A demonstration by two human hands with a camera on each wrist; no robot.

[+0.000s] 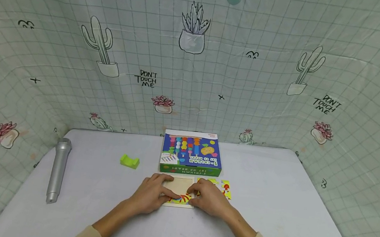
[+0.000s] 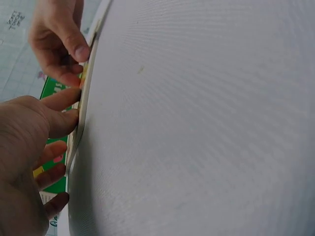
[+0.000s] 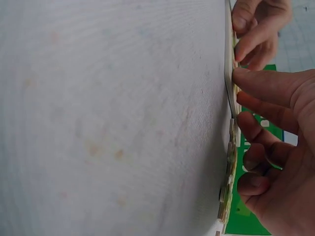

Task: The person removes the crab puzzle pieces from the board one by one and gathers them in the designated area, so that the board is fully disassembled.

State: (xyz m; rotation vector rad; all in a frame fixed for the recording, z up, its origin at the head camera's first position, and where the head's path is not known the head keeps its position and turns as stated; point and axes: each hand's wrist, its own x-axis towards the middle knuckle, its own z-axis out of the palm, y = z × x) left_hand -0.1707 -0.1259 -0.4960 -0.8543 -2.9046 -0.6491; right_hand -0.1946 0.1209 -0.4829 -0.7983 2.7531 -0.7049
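A shallow wooden puzzle tray (image 1: 180, 183) lies flat on the white table, with colourful puzzle pieces (image 1: 184, 199) along its near side and bare wood behind them. My left hand (image 1: 148, 193) rests over the tray's left part, its index finger extended onto the pieces and its thumb close by. At the tray's right edge, the thumb and index finger of my right hand (image 1: 212, 198) pinch a piece low against the board. The other fingers of that hand are bent in the right wrist view. Loose yellow and red pieces (image 1: 227, 188) lie just beyond it, partly hidden by the hand.
Behind the tray stands a blue and green bead-set box (image 1: 190, 154). A lime-green block (image 1: 129, 161) lies left of the box, and a grey microphone-shaped cylinder (image 1: 58, 171) lies near the table's left edge. A patterned cloth (image 1: 194, 79) hangs behind.
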